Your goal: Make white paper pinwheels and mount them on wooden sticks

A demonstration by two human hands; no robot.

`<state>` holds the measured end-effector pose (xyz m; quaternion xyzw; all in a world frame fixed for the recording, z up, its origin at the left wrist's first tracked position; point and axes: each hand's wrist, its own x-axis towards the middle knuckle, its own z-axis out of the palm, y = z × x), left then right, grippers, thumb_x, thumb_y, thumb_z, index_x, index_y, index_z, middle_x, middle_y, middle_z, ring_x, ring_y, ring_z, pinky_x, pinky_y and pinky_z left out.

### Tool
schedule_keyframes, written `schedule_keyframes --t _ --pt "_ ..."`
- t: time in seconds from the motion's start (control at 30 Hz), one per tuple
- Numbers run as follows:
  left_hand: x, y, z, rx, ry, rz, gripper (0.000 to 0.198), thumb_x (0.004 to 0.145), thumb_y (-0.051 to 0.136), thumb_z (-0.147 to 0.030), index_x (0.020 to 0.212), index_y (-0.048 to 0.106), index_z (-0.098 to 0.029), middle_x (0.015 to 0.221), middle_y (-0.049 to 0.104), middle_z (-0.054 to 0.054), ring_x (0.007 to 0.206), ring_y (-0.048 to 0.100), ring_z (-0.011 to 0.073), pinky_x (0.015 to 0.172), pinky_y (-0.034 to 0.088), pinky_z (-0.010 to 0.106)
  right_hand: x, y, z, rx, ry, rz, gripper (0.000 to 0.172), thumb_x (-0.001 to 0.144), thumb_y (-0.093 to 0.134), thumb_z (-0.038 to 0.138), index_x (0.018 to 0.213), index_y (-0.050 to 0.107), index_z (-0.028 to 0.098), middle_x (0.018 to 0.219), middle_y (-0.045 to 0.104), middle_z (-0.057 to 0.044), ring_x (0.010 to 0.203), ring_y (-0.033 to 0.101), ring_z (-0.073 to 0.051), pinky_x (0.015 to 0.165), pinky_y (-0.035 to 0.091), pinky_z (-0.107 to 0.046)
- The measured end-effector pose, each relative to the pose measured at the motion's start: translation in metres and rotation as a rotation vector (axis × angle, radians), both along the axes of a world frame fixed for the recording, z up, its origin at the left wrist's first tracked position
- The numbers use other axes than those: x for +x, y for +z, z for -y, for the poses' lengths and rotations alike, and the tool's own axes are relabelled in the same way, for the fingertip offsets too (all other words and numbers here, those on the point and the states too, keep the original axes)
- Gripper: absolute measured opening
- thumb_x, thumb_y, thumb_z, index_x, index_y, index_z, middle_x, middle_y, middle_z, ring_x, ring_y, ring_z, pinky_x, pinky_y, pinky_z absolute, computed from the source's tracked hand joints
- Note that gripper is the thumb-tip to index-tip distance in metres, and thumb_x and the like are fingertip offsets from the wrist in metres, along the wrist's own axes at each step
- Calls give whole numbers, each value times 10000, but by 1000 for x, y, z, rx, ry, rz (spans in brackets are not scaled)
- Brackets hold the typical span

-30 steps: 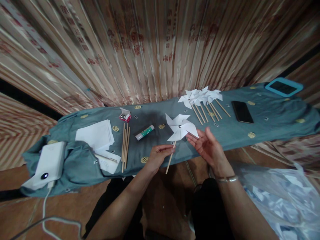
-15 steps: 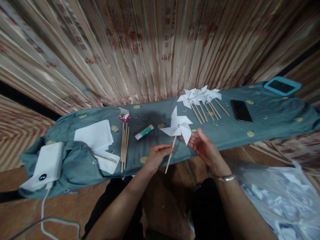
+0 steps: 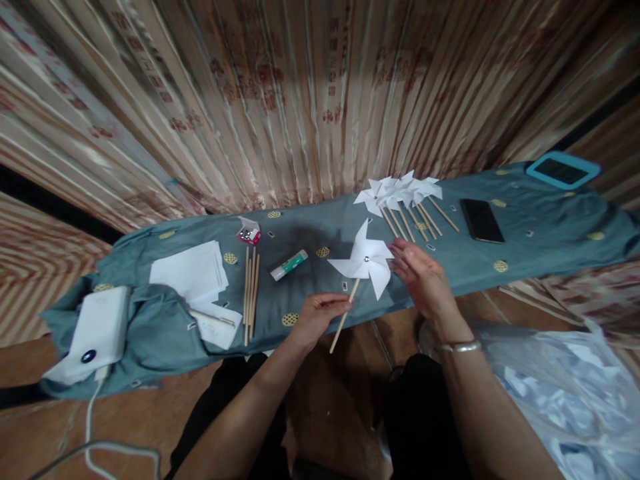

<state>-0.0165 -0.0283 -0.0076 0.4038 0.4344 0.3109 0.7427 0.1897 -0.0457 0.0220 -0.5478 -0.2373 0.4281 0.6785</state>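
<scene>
Between thumb and fingers, my left hand pinches the wooden stick of a white paper pinwheel. The pinwheel is tilted, with its head up and to the right, and a metal pin shows at its centre. My right hand, with a bracelet at the wrist, is open beside the right-hand blade; whether the fingertips touch that blade I cannot tell. Behind them lies a row of several white pinwheels with their sticks toward me. A glue stick rests to the left of the held pinwheel.
On the cloth-covered board lie loose wooden sticks, an opened box of pins, white paper sheets, a pen and a white power bank. A phone and a blue-framed device lie right. A plastic bag stands below.
The pinwheel head has shifted slightly right and toward me, and its blades have turned. My right hand has moved up and right to the blade's side. My left hand still grips the stick.
</scene>
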Motion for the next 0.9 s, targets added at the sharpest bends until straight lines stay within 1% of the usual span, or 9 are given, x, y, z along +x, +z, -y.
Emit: schedule_keyframes --t 0.07,0.17,0.3,0.4,0.53,0.7,0.9 --pt "-1 0 0 1 3 -10 323 489 879 -355 740 789 -172 728 750 53 677 626 150 734 473 278 -1 1 0 -10 28 -34 394 565 861 504 875 775 276 995 766 -22 911 679 -151 778 525 -247" --pt "-1 0 0 6 18 -23 307 501 872 -341 746 790 -175 731 751 50 682 631 153 741 476 279 -1 1 0 -33 25 -18 385 526 883 483 820 782 257 899 764 -10 787 667 -119 713 524 -215" --pt "-2 0 -2 11 41 -16 292 508 869 -327 745 789 -176 730 750 52 693 640 158 747 481 281 -1 0 0 -41 -17 56 366 491 894 452 767 782 240 810 753 1 660 617 -94 630 503 -210" --pt "-2 -1 -2 10 58 -16 289 503 870 -323 740 788 -177 730 751 50 681 633 149 730 479 271 -2 0 1 -52 -15 79 339 477 897 431 722 771 233 729 736 6 588 577 -91 580 477 -225" --pt "-1 -2 -2 12 93 -12 291 479 875 -312 725 788 -183 731 756 44 666 625 137 716 478 262 -4 -3 1 -71 -5 80 334 450 906 417 677 754 225 634 699 17 540 540 -88 539 440 -228" --pt "0 -5 -3 28 100 -1 309 481 880 -317 741 789 -178 741 759 53 683 644 150 735 492 274 -8 -6 2 -93 31 82 341 450 904 426 669 742 220 578 658 25 521 518 -93 527 411 -238" --pt "-1 -6 -4 28 125 -7 318 461 890 -319 726 786 -179 713 750 48 669 643 153 719 495 278 -13 -4 4 -95 72 74 332 481 892 436 665 732 210 552 622 35 513 486 -88 520 382 -238"
